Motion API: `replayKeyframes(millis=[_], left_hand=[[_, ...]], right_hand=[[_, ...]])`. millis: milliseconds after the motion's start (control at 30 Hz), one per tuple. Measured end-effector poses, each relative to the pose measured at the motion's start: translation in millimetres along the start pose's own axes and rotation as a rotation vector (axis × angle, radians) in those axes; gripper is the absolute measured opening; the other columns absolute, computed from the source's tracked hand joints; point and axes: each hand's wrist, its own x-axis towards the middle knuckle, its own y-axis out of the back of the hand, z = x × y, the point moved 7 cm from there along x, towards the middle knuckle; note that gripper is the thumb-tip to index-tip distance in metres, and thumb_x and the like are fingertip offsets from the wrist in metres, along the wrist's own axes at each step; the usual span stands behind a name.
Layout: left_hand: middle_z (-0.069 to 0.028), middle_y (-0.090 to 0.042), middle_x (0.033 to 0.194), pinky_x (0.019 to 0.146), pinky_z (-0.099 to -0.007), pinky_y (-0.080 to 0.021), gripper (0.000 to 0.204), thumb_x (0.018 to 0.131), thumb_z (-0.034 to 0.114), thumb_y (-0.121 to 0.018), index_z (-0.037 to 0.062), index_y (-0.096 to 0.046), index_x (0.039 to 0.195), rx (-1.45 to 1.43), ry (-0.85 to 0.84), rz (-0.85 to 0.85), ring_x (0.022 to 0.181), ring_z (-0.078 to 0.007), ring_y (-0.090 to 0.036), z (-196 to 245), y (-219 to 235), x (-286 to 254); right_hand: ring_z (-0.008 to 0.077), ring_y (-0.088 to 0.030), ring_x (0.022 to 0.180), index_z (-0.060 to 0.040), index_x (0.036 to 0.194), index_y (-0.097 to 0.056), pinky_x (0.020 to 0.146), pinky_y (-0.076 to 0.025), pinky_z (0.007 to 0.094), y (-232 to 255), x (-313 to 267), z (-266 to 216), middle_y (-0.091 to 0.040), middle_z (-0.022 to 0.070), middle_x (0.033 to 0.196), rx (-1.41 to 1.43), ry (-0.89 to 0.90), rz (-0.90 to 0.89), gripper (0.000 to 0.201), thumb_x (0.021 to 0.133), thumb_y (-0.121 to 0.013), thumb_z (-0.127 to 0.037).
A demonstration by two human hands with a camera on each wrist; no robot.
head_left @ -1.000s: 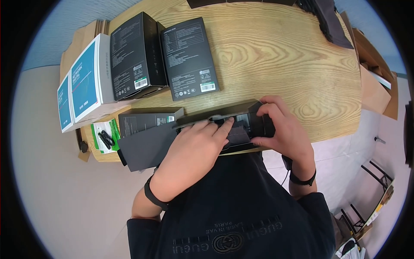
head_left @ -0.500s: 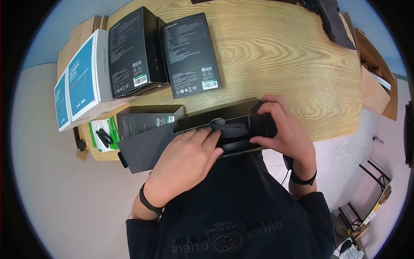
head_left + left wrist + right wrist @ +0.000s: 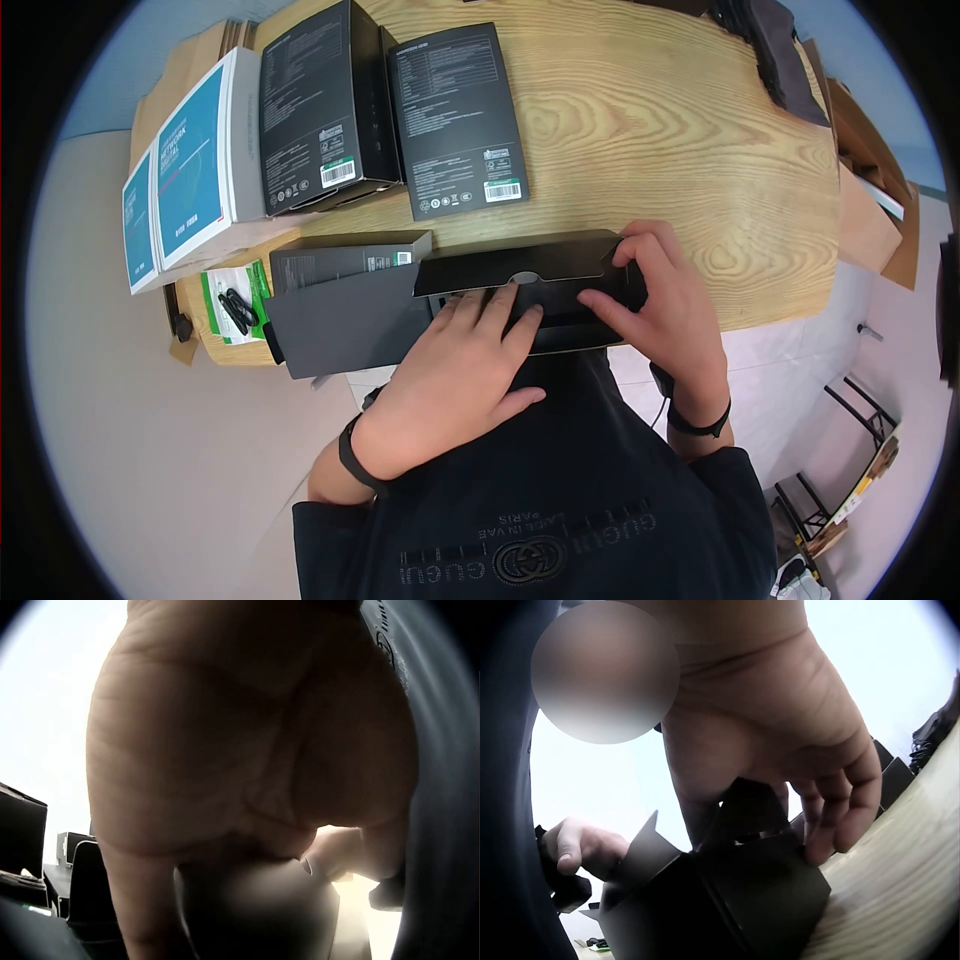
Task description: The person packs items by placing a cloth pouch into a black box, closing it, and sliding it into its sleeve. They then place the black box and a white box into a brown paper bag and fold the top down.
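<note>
A long black box with its top flaps raised lies along the table's near edge. The left hand reaches over it with fingers extended into the opening, thumb apart; what the fingertips touch inside is hidden. Around the box's right end the right hand is curled, thumb at the opening and fingers on the far side; the right wrist view shows these fingers against the black box. A wide dark grey flap extends from the box's left side.
Two tall black boxes and white-and-blue boxes stand at the back left. A smaller grey box sits behind the flap, beside a green-and-white packet with a black cable. Dark cloth lies at the far right.
The left hand first drew back left, then moved right again, its thumb now spread. The box's far flap now leans over the opening, and the grey item seen inside is no longer visible.
</note>
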Motion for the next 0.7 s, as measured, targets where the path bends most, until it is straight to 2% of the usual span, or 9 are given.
replayKeyframes(millis=[100,233,300,433,500,533,600,700], left_hand=[[-0.0258,-0.056,0.141,0.109,-0.0493,-0.046,0.064,0.090,0.040,-0.074,0.0013,-0.056,0.138,-0.169,0.065,-0.085,0.128,-0.0411,-0.056,-8.5,-8.3,8.0],[-0.0235,-0.057,0.141,0.108,-0.0484,-0.047,0.058,0.090,0.035,-0.074,0.0028,-0.058,0.135,-0.137,0.105,-0.092,0.128,-0.0386,-0.056,-7.1,-12.4,6.4],[-0.0202,-0.058,0.141,0.109,-0.0467,-0.046,0.055,0.089,0.031,-0.075,0.0046,-0.059,0.134,-0.017,0.034,0.025,0.128,-0.0351,-0.057,0.2,-8.3,-2.2],[-0.0178,-0.058,0.141,0.110,-0.0440,-0.044,0.053,0.088,0.028,-0.076,0.0059,-0.060,0.134,-0.015,0.010,0.042,0.130,-0.0327,-0.056,0.9,-6.4,-16.3],[-0.0173,-0.059,0.140,0.113,-0.0481,-0.039,0.054,0.088,0.029,-0.076,0.0061,-0.060,0.134,-0.014,0.076,0.111,0.131,-0.0313,-0.055,-5.5,-5.1,-19.1],[-0.0173,-0.059,0.140,0.113,-0.0481,-0.039,0.054,0.088,0.029,-0.076,0.0061,-0.060,0.134,-0.015,0.075,0.113,0.131,-0.0313,-0.055,-4.4,-4.1,-20.1],[-0.0172,-0.059,0.139,0.114,-0.0548,-0.033,0.053,0.088,0.030,-0.076,0.0069,-0.060,0.133,0.081,0.138,0.121,0.133,-0.0307,-0.054,-5.8,-0.4,-22.8],[-0.0173,-0.061,0.137,0.114,-0.0599,-0.028,0.050,0.088,0.031,-0.076,0.0080,-0.061,0.131,0.056,0.161,0.102,0.133,-0.0301,-0.054,-9.7,-6.9,-22.4]], right_hand=[[0.0322,-0.063,0.084,-0.0061,0.100,-0.055,0.066,-0.050,0.0420,-4.7,6.1,-9.4,-0.057,0.0093,0.102,-0.059,-0.034,-0.012,0.038,0.080,-0.085,-0.017],[0.0325,-0.062,0.081,-0.0076,0.094,-0.053,0.064,-0.049,0.0434,-11.2,11.8,-11.7,-0.055,0.0093,0.094,-0.219,-0.113,0.010,0.037,0.077,-0.085,-0.015],[0.0328,-0.062,0.081,-0.0080,0.092,-0.053,0.064,-0.049,0.0436,-12.3,12.8,-14.2,-0.055,0.0095,0.093,-0.266,-0.128,0.015,0.037,0.076,-0.085,-0.015],[0.0331,-0.062,0.077,-0.0090,0.094,-0.053,0.063,-0.049,0.0429,-14.5,11.0,-10.4,-0.055,0.0096,0.091,-0.305,-0.173,0.011,0.037,0.076,-0.085,-0.014],[0.0331,-0.062,0.076,-0.0094,0.095,-0.053,0.062,-0.049,0.0426,-12.1,9.5,-8.6,-0.055,0.0096,0.092,-0.287,-0.177,0.019,0.037,0.076,-0.085,-0.013],[0.0332,-0.062,0.076,-0.0095,0.095,-0.053,0.062,-0.048,0.0426,-10.7,8.7,-8.8,-0.055,0.0095,0.093,-0.254,-0.178,0.010,0.037,0.076,-0.084,-0.013],[0.0332,-0.062,0.076,-0.0097,0.095,-0.052,0.061,-0.048,0.0426,-9.6,7.5,-8.6,-0.054,0.0095,0.094,-0.224,-0.180,0.003,0.037,0.076,-0.084,-0.012],[0.0335,-0.061,0.076,-0.0097,0.096,-0.052,0.060,-0.047,0.0429,-10.1,7.3,-11.4,-0.053,0.0097,0.095,-0.211,-0.139,0.018,0.038,0.075,-0.083,-0.010]])
